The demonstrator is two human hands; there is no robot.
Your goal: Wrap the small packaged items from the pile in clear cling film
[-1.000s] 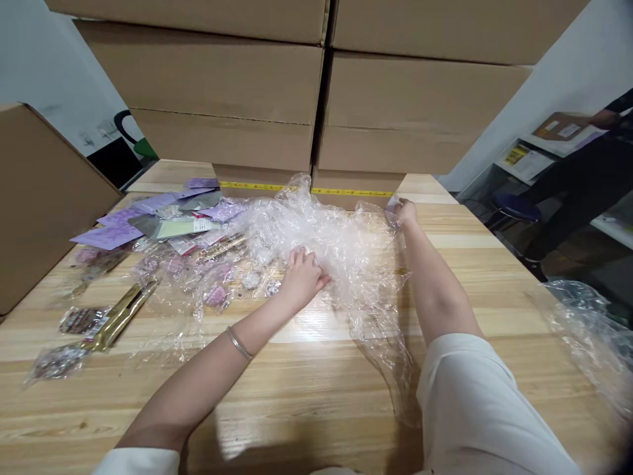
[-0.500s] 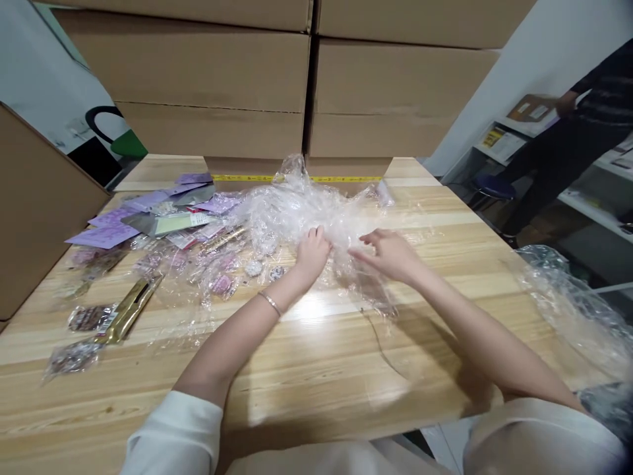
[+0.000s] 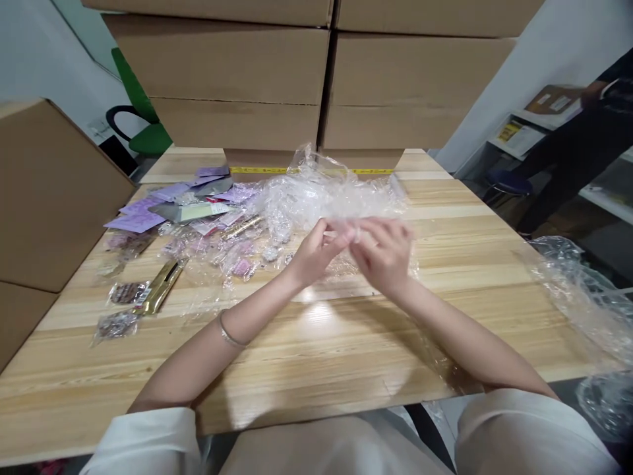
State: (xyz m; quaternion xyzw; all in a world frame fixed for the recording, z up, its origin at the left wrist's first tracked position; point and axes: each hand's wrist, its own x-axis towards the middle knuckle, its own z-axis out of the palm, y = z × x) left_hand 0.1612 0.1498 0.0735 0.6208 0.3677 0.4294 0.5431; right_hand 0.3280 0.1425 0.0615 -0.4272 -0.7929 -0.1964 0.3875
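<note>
My left hand (image 3: 314, 254) and my right hand (image 3: 383, 254) meet above the middle of the wooden table (image 3: 316, 343), fingertips together on a piece of clear plastic film (image 3: 341, 227). The film joins a crumpled heap of clear plastic wrap (image 3: 326, 194) lying just behind the hands. A thin bracelet sits on my left wrist. What exactly is pinched between the fingers is blurred.
Purple cards (image 3: 148, 208), small clear packets (image 3: 121, 293) and a gold packet (image 3: 161, 293) lie scattered at the left. Cardboard boxes (image 3: 316, 86) are stacked at the back, another box (image 3: 49, 198) at left. More plastic wrap (image 3: 588, 297) hangs off the right edge. A person (image 3: 588, 132) stands far right.
My right hand came back from the far edge of the plastic heap to the middle. Both hands lifted off the table and closed together on the film.
</note>
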